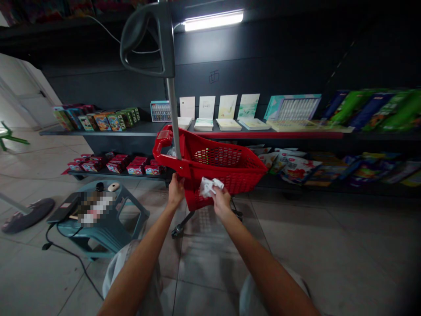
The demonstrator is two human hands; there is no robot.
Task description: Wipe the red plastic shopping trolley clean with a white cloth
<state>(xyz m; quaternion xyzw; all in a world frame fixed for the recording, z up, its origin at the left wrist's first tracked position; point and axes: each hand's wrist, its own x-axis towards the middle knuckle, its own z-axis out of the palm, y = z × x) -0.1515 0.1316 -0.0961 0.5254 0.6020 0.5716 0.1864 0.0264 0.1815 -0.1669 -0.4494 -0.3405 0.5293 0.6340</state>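
Shows one handwritten character [214,77], apparently 西, on the dark back panel [283,72]. Offers only print too small or blurred to read on boxes [116,122] and bags [297,169].

Shop, apparently: shelves [296,135], packaged goods [115,122], cart [237,176]

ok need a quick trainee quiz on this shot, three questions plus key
1. Which hand holds the crumpled white wad? A) left B) right C) both
2. True or false: in the picture, the teal stool stands left of the red cart.
3. Fill in: the lit tube lamp is ____ the upright booklets.

Key: 1 B, right hand; 2 true; 3 above.
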